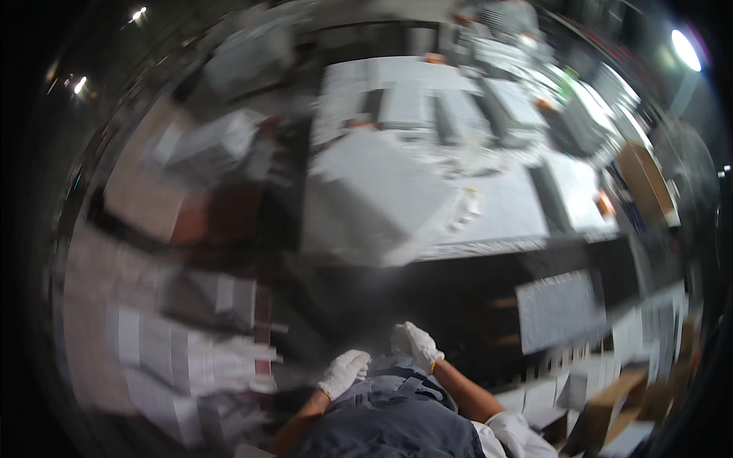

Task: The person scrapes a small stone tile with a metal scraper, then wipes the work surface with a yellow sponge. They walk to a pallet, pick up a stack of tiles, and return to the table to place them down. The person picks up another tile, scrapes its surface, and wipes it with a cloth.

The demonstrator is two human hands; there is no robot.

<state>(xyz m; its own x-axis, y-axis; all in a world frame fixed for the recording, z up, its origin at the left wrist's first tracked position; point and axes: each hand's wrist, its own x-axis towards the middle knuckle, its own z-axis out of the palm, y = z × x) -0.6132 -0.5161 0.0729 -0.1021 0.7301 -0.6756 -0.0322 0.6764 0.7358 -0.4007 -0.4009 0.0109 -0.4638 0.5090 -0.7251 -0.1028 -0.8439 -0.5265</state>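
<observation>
My left hand (346, 372), in a white knit glove, is held low in front of my dark grey apron (382, 420), with its fingers curled in. To its right, my right hand (418, 345), gloved the same way, is raised a little higher and is closed too. The two hands are apart, both close to the apron. What the fingers hold, if anything, is hidden. Ahead of them, on a white-covered table (500, 202), sits a big white block-shaped stack (389, 183), smeared by motion; neither hand touches it.
More long white stacks (406, 103) stand at the table's far side. White bundles (187, 351) lie on the left. A pale sheet (561, 309) hangs at the table's dark front. Open cardboard boxes (611, 412) are at lower right; a brown board (645, 183) stands at far right.
</observation>
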